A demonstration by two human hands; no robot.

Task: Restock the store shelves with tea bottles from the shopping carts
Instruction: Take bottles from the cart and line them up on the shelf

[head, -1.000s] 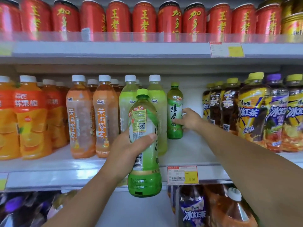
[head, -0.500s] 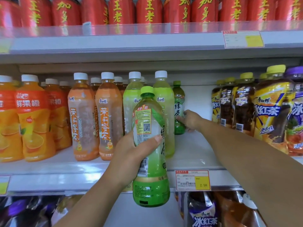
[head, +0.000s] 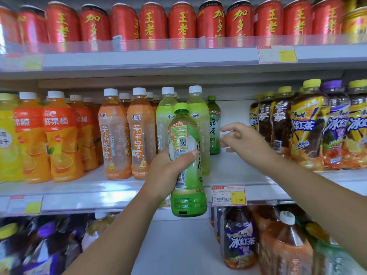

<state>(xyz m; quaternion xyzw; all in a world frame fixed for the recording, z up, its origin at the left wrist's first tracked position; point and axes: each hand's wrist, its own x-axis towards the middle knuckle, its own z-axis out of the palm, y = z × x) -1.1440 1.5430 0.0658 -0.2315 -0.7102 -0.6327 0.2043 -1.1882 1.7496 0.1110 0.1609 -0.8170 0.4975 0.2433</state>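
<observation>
My left hand (head: 168, 171) grips a green tea bottle (head: 186, 161) with a green cap, held upright in front of the middle shelf (head: 123, 199). Another green tea bottle (head: 214, 126) stands deep on that shelf, at the back of a gap. My right hand (head: 241, 138) hovers just right of that bottle, fingers loosely spread, holding nothing and apart from it.
Pale green bottles (head: 198, 124) and orange jasmine tea bottles (head: 139, 133) stand left of the gap, dark iced tea bottles (head: 305, 126) to its right. Red cans (head: 182, 22) line the top shelf. Large bottles (head: 238, 239) fill the lower shelf. A price tag (head: 228, 195) hangs on the shelf edge.
My right hand has let go of the green tea bottle at the back of the shelf and drawn back to the right. The left hand still holds its bottle.
</observation>
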